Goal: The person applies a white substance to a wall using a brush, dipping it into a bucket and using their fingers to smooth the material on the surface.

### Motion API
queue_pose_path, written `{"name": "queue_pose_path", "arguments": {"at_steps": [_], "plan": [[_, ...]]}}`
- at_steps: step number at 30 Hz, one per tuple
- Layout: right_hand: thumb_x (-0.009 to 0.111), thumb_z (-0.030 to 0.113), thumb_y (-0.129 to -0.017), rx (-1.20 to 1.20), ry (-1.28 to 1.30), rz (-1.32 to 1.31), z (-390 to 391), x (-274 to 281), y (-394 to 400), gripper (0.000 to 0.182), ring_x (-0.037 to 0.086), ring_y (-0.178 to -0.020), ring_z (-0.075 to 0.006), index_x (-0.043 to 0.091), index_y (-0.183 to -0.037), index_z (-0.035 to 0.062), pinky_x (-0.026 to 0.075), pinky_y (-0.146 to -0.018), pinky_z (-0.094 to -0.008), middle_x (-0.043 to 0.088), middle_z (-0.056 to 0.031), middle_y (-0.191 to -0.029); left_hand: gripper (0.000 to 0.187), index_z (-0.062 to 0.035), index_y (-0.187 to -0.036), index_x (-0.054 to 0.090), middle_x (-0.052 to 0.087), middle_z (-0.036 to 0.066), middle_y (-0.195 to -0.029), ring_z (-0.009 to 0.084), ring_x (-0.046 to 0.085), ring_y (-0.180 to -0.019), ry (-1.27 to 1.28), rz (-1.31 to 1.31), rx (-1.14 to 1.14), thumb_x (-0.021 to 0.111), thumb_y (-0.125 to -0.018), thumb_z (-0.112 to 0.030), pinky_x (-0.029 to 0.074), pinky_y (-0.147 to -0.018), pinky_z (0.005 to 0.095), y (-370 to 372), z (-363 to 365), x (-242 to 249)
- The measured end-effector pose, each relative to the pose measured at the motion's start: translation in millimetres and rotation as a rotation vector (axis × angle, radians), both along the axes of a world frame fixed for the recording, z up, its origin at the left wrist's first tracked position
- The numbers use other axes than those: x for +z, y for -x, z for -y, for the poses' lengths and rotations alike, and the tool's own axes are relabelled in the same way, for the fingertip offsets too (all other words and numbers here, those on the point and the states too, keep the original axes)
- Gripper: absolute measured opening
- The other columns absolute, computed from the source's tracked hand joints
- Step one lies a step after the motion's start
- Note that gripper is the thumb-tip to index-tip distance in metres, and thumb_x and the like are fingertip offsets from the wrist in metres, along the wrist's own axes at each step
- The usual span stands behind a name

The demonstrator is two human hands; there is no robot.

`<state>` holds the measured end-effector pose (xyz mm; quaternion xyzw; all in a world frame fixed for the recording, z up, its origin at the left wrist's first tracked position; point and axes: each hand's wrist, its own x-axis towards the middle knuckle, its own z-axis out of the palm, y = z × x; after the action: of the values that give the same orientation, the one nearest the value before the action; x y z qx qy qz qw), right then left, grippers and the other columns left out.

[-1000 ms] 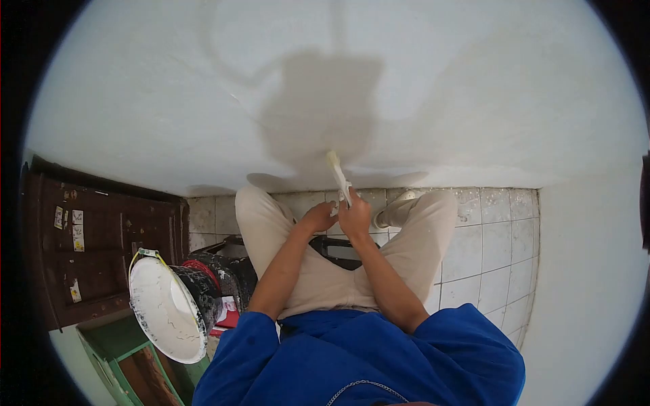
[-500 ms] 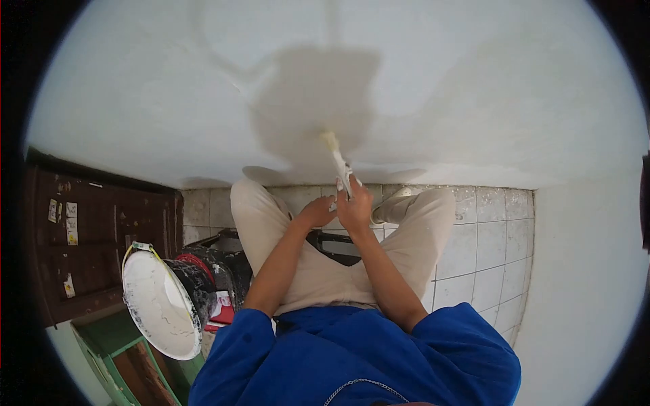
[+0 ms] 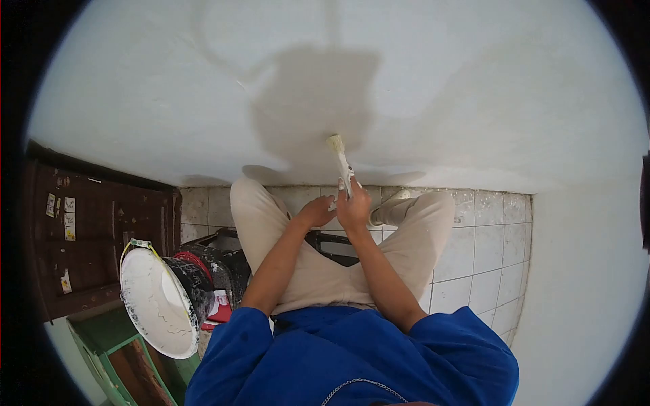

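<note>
My right hand (image 3: 354,208) is closed round the handle of a paint-stained brush (image 3: 341,161), in front of the pale wall (image 3: 203,88). The brush points up and away from me, its yellowish bristles at or close to the wall, inside a dark shadow. Just left of it, between my knees, my left hand (image 3: 317,211) has its fingers bent near a small pale item by the right hand. Whether it grips that item is hard to make out.
A bucket (image 3: 156,304) with white paint inside stands at the left, beside a black paint-splashed object (image 3: 227,267). Behind it are a dark brown wooden door (image 3: 101,230) and a green frame (image 3: 101,365). Tiled floor (image 3: 450,250) lies beneath my legs.
The brush tip has shifted slightly down and to the right along the wall. My hands have barely moved, and the view has shifted a little.
</note>
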<state>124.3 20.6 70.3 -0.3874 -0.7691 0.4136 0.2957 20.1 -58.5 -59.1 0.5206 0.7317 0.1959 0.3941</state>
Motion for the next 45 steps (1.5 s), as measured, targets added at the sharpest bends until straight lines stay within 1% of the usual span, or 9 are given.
{"name": "queue_pose_path", "arguments": {"at_steps": [11, 19, 22, 25, 29, 32, 37, 43, 45], "plan": [[0.053, 0.01, -0.084, 0.083, 0.117, 0.269, 3, -106, -9, 0.026, 0.062, -0.07, -0.0424, 0.061, -0.105, -0.0025, 0.047, -0.063, -0.0466, 0.062, -0.0267, -0.075, 0.047, -0.0001, -0.121, 0.051, 0.058, 0.022, -0.116, 0.0357, 0.055, -0.109, 0.102, -0.035, 0.03, 0.058, -0.082, -0.025, 0.044, -0.092, 0.0424, -2, -3, 35], [0.051, 0.014, -0.089, 0.107, 0.26, 0.027, 9, 22, -3, 0.03, 0.062, -0.079, -0.0435, 0.059, -0.105, -0.0096, 0.047, -0.069, -0.0473, 0.062, -0.0291, -0.08, 0.039, -0.0002, -0.114, 0.053, 0.059, 0.022, -0.114, 0.0368, 0.056, -0.106, 0.024, -0.015, 0.027, 0.057, -0.082, -0.023, 0.044, -0.091, 0.0432, 2, 5, 11], [0.052, 0.012, -0.089, -0.003, -0.088, -0.112, 14, -5, 5, 0.022, 0.062, -0.066, -0.0406, 0.06, -0.102, -0.0033, 0.046, -0.058, -0.0447, 0.061, -0.0231, -0.067, 0.038, -0.0001, -0.113, 0.053, 0.059, 0.022, -0.114, 0.037, 0.056, -0.106, 0.02, 0.045, -0.034, 0.057, -0.083, -0.022, 0.044, -0.091, 0.0437, 0, -3, 9], [0.05, 0.012, -0.089, 0.06, 0.047, 0.108, 17, -19, 1, 0.025, 0.06, -0.078, -0.0451, 0.06, -0.103, -0.0058, 0.046, -0.07, -0.0482, 0.062, -0.0277, -0.078, 0.038, -0.0001, -0.114, 0.052, 0.058, 0.022, -0.115, 0.0369, 0.056, -0.106, 0.035, 0.046, -0.032, 0.056, -0.083, -0.022, 0.044, -0.091, 0.0439, 2, -4, 38], [0.048, 0.017, -0.092, 0.023, 0.154, 0.217, 7, -104, -2, 0.025, 0.061, -0.07, -0.0419, 0.061, -0.096, -0.0035, 0.045, -0.062, -0.0456, 0.059, -0.0241, -0.068, 0.038, 0.0006, -0.113, 0.053, 0.059, 0.022, -0.109, 0.0373, 0.056, -0.103, 0.049, -0.028, 0.05, 0.058, -0.083, -0.021, 0.045, -0.087, 0.0425, -1, 3, 30], [0.048, 0.02, -0.093, -0.005, 0.127, 0.18, -5, -98, 0, 0.026, 0.063, -0.067, -0.0371, 0.062, -0.096, -0.0022, 0.044, -0.061, -0.0441, 0.059, -0.0229, -0.067, 0.038, 0.0014, -0.112, 0.052, 0.059, 0.022, -0.105, 0.0377, 0.056, -0.1, 0.019, -0.012, 0.073, 0.058, -0.083, -0.021, 0.045, -0.085, 0.0419, -7, 5, 41], [0.05, 0.022, -0.093, -0.02, 0.175, -0.105, 13, 8, -8, 0.027, 0.062, -0.06, -0.0283, 0.063, -0.096, -0.0008, 0.044, -0.056, -0.0405, 0.059, -0.0187, -0.064, 0.047, 0.0003, -0.119, 0.05, 0.059, 0.021, -0.109, 0.0353, 0.056, -0.103, 0.078, -0.024, 0.036, 0.059, -0.084, -0.03, 0.045, -0.087, 0.043, 2, 7, 32], [0.046, 0.021, -0.093, 0.027, 0.154, 0.218, 6, -81, -5, 0.026, 0.063, -0.062, -0.0351, 0.061, -0.094, -0.0008, 0.047, -0.058, -0.042, 0.061, -0.0171, -0.064, 0.046, 0.0005, -0.119, 0.05, 0.058, 0.022, -0.111, 0.0365, 0.056, -0.104, 0.002, -0.013, 0.028, 0.059, -0.085, -0.029, 0.045, -0.088, 0.0432, 1, 2, 8], [0.05, 0.023, -0.093, 0.024, 0.101, 0.204, 0, -75, 5, 0.028, 0.061, -0.058, -0.0276, 0.062, -0.094, -0.0021, 0.045, -0.056, -0.0376, 0.06, -0.017, -0.063, 0.046, 0.0007, -0.12, 0.05, 0.058, 0.022, -0.113, 0.0367, 0.055, -0.105, 0.055, -0.03, 0.045, 0.059, -0.085, -0.028, 0.044, -0.089, 0.0433, -2, 2, 24]]}}
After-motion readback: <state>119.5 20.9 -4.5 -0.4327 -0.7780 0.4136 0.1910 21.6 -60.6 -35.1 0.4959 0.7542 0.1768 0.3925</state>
